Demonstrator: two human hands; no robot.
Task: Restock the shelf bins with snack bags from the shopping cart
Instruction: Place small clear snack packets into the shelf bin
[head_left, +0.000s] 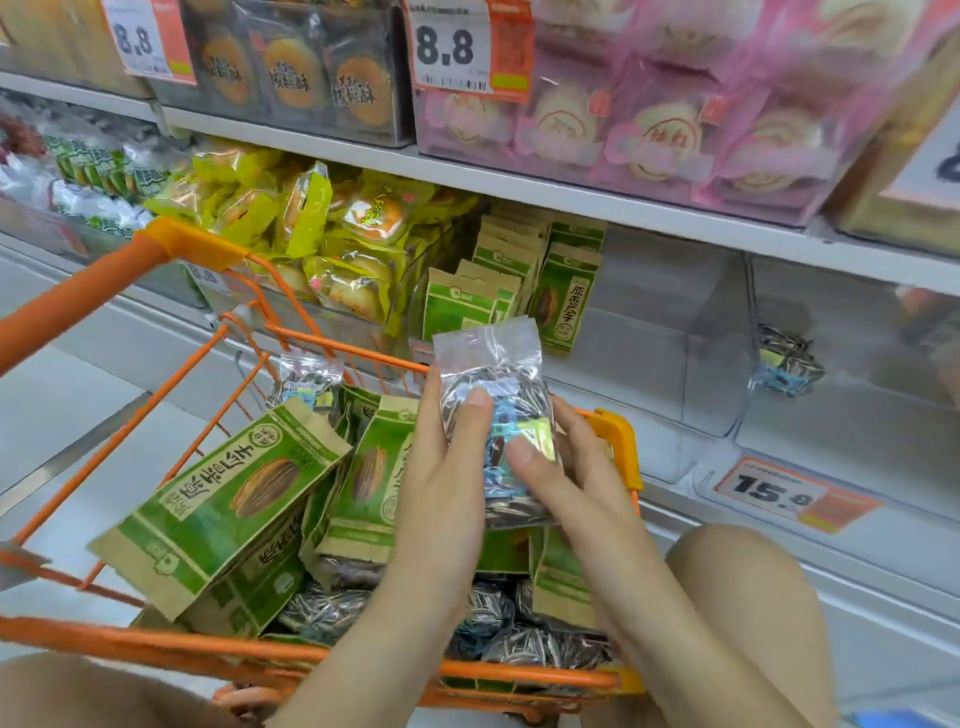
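The clear bag of sunflower seeds (496, 415) was held upright above the orange shopping cart (93, 291), between both hands, at about the level of the cart's far rim. The left hand (441, 467) gripped its left edge, thumb pressed on the front face and fingers curled behind. The right hand (566, 467) gripped the right edge in the same way, thumb on the coloured label. Holding it by both edges kept the slack film flat and the label facing the person, probably so the product could be identified before it was shelved.

Below the bag, the cart held more clear seed bags (332, 613) at the bottom, with green-and-kraft seed packets (223, 499) leaning over them.

On the lower shelf beyond the cart, a clear bin (519, 270) held the same green packets standing in rows. The clear bin to its right (660, 332) looked nearly empty. A further bin on the right (857, 415) contained one matching clear seed bag (787, 364), which marked it as the likely destination. A price tag reading 15.8 (779, 491) was fixed to the shelf edge below.
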